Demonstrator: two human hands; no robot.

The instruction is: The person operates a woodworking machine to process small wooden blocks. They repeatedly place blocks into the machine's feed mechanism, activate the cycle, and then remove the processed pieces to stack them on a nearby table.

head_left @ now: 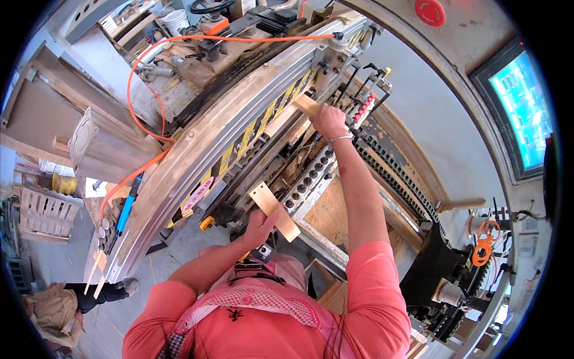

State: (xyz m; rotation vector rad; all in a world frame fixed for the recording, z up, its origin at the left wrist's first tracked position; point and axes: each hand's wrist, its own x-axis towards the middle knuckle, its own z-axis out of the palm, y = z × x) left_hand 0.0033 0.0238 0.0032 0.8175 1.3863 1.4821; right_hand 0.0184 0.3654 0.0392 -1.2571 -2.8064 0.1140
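Observation:
My left hand [260, 228] is closed around a short light wooden board [268, 204] with two small holes near its far end. It holds the board tilted in front of my body, by the near side of the machine. My right arm reaches far forward, and my right hand [330, 122] grips another pale wooden piece [305, 105] beside the machine's striped guard rail [257, 128]. The fingers of my right hand partly hide that piece, and I cannot tell whether it rests on the machine.
A row of round black fittings [307, 180] runs between my arms. An orange air hose [128, 90] loops over the long beam at left, near a blue air gun [127, 206]. A lit screen [521, 110] and a red stop button [430, 12] are at right. Another person [60, 311] stands lower left.

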